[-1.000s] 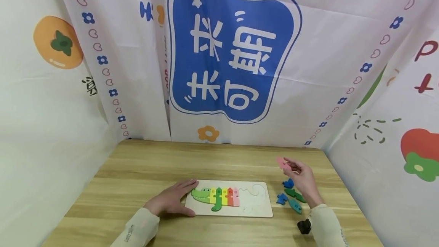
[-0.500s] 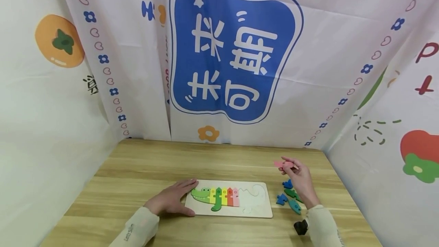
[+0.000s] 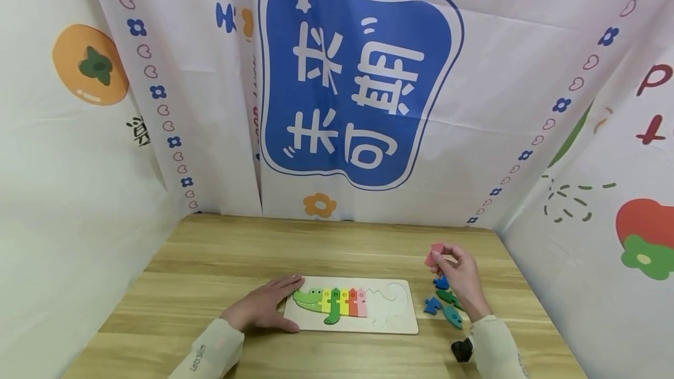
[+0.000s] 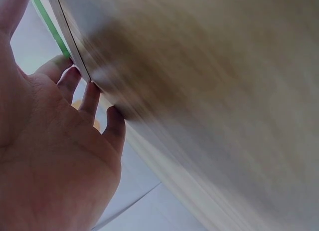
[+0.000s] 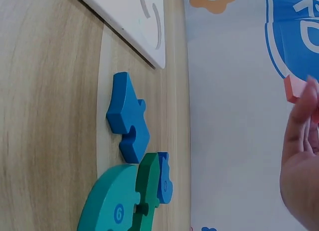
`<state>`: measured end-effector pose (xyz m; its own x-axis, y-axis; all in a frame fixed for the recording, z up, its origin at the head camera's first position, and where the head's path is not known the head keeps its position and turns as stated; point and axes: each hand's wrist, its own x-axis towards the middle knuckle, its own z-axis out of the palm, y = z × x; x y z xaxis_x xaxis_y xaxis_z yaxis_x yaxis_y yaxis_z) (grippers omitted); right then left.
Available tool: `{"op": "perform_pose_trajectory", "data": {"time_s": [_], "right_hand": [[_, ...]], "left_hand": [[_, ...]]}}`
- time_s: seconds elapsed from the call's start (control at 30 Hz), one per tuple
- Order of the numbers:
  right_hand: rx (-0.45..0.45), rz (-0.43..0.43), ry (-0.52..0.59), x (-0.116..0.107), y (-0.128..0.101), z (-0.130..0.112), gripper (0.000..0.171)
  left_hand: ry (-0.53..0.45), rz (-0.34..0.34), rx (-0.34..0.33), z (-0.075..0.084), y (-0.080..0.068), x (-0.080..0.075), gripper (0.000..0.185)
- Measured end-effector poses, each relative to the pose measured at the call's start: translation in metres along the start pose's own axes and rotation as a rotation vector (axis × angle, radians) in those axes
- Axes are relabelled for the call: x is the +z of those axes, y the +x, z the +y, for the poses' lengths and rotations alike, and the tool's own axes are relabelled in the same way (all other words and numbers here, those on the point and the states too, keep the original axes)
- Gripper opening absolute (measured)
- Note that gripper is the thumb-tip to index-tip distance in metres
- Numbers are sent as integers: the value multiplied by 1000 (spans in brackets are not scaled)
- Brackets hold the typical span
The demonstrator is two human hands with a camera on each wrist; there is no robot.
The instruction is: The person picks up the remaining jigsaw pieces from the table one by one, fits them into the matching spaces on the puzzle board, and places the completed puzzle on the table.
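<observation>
Right hand [image 3: 458, 271] raised above the wooden table [image 3: 221, 250], fingertips pinching a pink puzzle piece [image 3: 434, 252] over the loose blue and green pieces [image 3: 443, 300]. Left hand [image 3: 265, 306] lies flat, fingers straight, against the left edge of the crocodile puzzle board [image 3: 392, 309].

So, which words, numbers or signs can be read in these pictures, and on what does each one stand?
"6": on the teal puzzle piece lying on the table.
Four big white Chinese characters, seemingly mirrored, not safely readable: on the blue patch of the curtain.
Small print on the left sleeve: too small to read.
Pink piece in the right hand: no text visible.
</observation>
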<state>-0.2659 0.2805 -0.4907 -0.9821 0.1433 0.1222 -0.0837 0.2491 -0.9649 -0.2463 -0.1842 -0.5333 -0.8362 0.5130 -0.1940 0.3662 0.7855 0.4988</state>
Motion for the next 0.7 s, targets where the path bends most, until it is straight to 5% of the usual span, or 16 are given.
{"op": "perform_pose_trajectory", "data": {"time_s": [0.47, 0.7], "right_hand": [[-47, -78, 18, 9, 1, 2, 37], [-47, -111, -65, 9, 1, 2, 48]], "left_hand": [[6, 10, 9, -2, -1, 1, 108], [-3, 5, 11, -5, 0, 1, 108]]}}
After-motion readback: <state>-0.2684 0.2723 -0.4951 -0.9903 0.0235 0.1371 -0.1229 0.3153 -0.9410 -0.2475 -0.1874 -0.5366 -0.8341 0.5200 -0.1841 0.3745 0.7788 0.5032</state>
